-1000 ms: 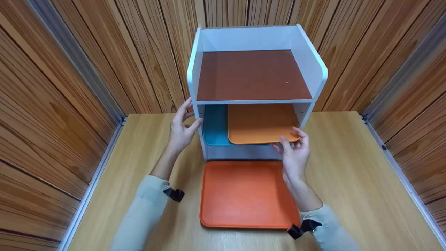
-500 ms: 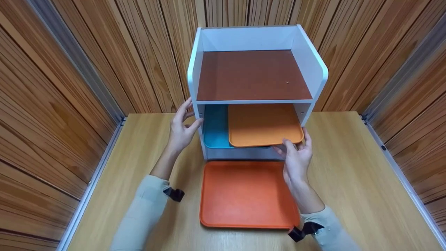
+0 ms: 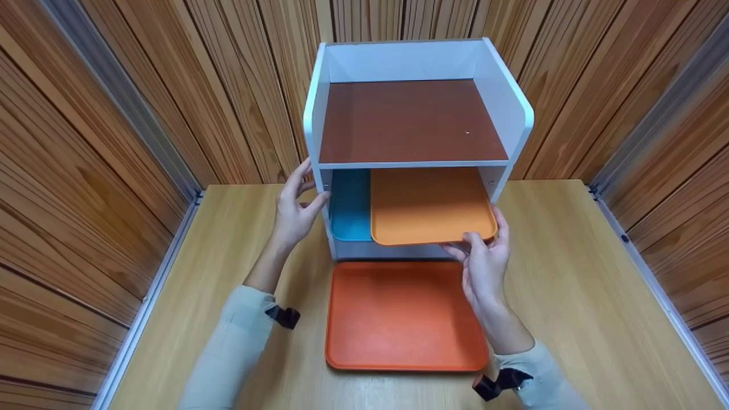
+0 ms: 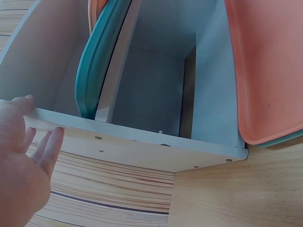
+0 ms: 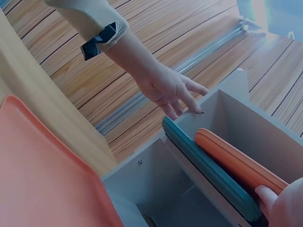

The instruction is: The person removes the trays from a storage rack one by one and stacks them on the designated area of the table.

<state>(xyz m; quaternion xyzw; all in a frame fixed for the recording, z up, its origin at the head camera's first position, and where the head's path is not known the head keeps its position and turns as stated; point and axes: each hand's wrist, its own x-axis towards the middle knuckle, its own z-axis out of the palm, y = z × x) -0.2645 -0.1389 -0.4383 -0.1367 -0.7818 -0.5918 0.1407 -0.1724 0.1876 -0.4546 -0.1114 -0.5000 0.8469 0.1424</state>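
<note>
Two bare hands are seen at a white shelf unit (image 3: 504,102). By the right hand (image 3: 487,267) the front right corner of the orange tray (image 3: 433,205) is pinched, thumb above and fingers below. By the left hand (image 3: 296,216) the unit's left side panel (image 4: 118,151) is gripped between thumb and fingers. The orange tray is lodged in the compartment under the brown top board (image 3: 416,122), placed over the blue tray (image 3: 350,205) toward the right, its front edge projecting beyond the blue one. Just before the unit, a red-orange tray (image 3: 404,319) is laid on the wooden table (image 3: 586,273); beneath it, a teal rim (image 4: 286,137) is shown. Black bands (image 3: 283,316) are worn at both sleeves (image 3: 228,347).
</note>
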